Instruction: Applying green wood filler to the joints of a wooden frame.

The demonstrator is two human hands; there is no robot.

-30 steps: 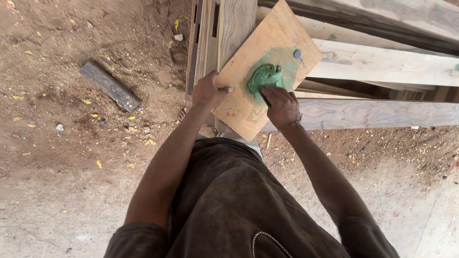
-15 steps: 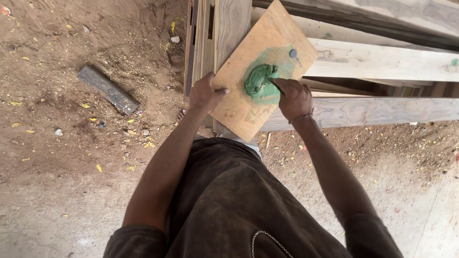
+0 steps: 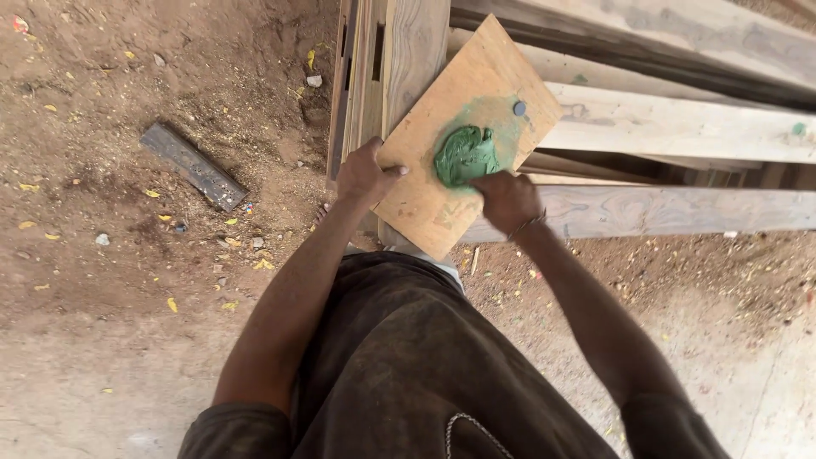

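Putty (image 3: 465, 155), a green lump, sits on the middle of a small plywood board (image 3: 429, 191), and everything here is placed from that board. Nearest the camera, below the board's lower corner, are the person's dark shirt (image 3: 408, 357) and the two bare forearms rising toward it. At the board's left edge the left hand (image 3: 365, 174) clamps the panel, thumb lying across the top face and fingers curled out of sight underneath. At the board's right edge the right hand (image 3: 508, 200) is closed into a loose fist touching the lump's lower right side; whether it grips a blade or scraper I cannot tell, since the fingers hide whatever is inside. A thin bracelet (image 3: 529, 223) rings that wrist.

On the board beyond the lump, a green smear spreads toward the far corner, where a small dark round spot (image 3: 518, 108) lies. Under and behind the board run pale wooden planks (image 3: 671, 127) stacked on one another. Well to the board's left, a dark flat bar (image 3: 194, 167) lies on the bare dirt ground (image 3: 102, 255).

The step in hand appears to be working and gathering the paste. The next move likely calls for steady support from the left side and a firm drag through the lump.
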